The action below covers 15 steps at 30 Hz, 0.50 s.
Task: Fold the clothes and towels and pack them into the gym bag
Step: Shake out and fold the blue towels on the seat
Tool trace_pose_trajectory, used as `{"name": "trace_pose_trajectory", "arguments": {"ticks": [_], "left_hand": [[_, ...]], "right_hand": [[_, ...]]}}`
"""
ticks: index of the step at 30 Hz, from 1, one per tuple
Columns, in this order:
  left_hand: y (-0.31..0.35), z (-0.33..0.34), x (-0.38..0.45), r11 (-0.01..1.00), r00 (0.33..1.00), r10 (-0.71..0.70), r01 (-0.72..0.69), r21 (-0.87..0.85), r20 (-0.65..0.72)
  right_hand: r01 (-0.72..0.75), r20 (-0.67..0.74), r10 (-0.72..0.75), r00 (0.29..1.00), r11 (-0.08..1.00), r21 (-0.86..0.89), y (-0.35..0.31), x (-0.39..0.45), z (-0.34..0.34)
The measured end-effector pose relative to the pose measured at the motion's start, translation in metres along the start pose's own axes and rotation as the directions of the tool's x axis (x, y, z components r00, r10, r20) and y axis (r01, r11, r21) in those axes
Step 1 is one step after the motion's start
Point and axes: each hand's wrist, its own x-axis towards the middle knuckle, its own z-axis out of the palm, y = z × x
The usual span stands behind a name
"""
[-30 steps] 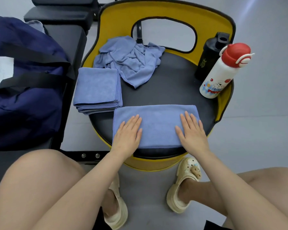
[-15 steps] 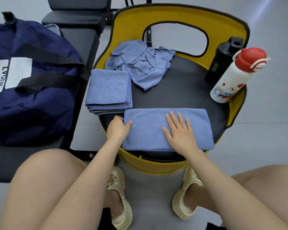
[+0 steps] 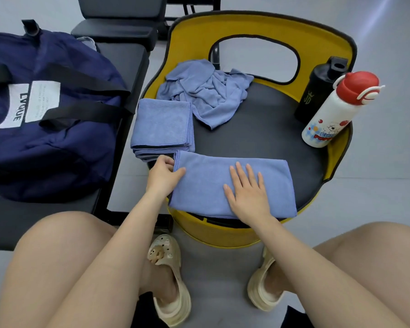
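A blue towel, folded into a long strip, lies across the front of the yellow chair's black seat. My left hand pinches the strip's left end, thumb on top and fingers curled under. Flat on the strip's middle rests my right hand, fingers straight. A stack of folded blue towels sits at the seat's left edge. Behind it lies a crumpled blue cloth. The navy gym bag stands on a black bench to the left.
A black bottle and a white bottle with a red cap stand at the seat's right edge. More black seats are behind the bag. My knees and beige clogs fill the foreground on grey floor.
My left hand slid off the towel's top to its left end and took hold of it. My right hand moved from the right part toward the middle. The view shifted left.
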Motion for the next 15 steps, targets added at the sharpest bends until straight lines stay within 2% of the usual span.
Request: {"name": "trace_pose_trajectory", "arguments": {"ticks": [5,7,8,9,10,12,13,14,15], "left_hand": [[0.018,0.003,-0.017,0.985,0.987,0.135,-0.143,-0.097,-0.085],[0.026,0.009,-0.024,0.98,0.984,0.157,-0.165,-0.109,-0.082],[0.031,0.013,-0.027,0.979,0.984,0.164,-0.172,-0.111,-0.076],[0.035,0.016,-0.03,0.977,0.983,0.169,-0.176,-0.118,-0.067],[0.038,0.02,-0.033,0.975,0.984,0.174,-0.179,-0.13,-0.05],[0.045,0.03,-0.039,0.972,0.981,0.192,-0.19,-0.142,0.002],[0.048,0.035,-0.041,0.969,0.979,0.202,-0.195,-0.149,0.033],[0.05,0.04,-0.044,0.967,0.977,0.202,-0.189,-0.171,0.063],[0.052,0.043,-0.046,0.963,0.977,0.193,-0.17,-0.21,0.093]], "right_hand": [[-0.011,0.045,0.009,0.999,0.999,0.044,0.001,0.003,-0.003],[-0.011,0.001,0.011,1.0,0.979,0.202,0.0,0.005,-0.011],[-0.006,-0.071,0.034,0.997,0.934,0.358,-0.002,0.005,-0.016],[0.003,-0.14,0.083,0.987,0.851,0.525,-0.006,0.005,-0.021],[-0.013,-0.143,0.149,0.978,0.734,0.679,-0.011,0.006,-0.028],[-0.094,-0.001,0.206,0.979,0.452,0.887,-0.022,0.006,-0.043],[-0.136,0.062,0.21,0.976,0.357,0.924,-0.026,0.007,-0.049],[-0.168,0.103,0.214,0.971,0.309,0.936,-0.027,0.008,-0.054],[-0.188,0.125,0.214,0.969,0.305,0.934,-0.028,0.007,-0.056]]}}
